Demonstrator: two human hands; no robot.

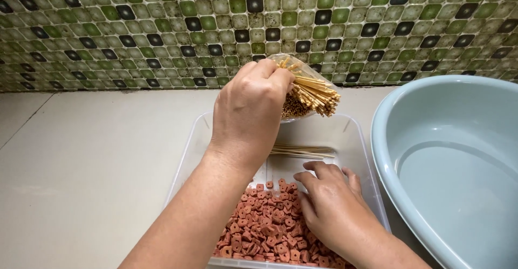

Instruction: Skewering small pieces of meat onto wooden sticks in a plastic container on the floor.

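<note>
My left hand (251, 110) is raised over the clear plastic tub (353, 139) and grips a bundle of thin bamboo skewers (313, 94), still partly in their clear plastic bag. My right hand (329, 204) rests palm down inside the tub, fingers spread on a heap of small reddish-brown sausage slices (264, 226), each with a hole in the middle. A few loose skewers (302, 151) lie across the tub's floor just beyond the right fingertips.
A large pale blue-grey basin (431, 112) stands right of the tub, almost touching it. The tub sits on a beige tiled surface (97, 161). A wall of green, cream and black mosaic tiles (135, 32) rises behind.
</note>
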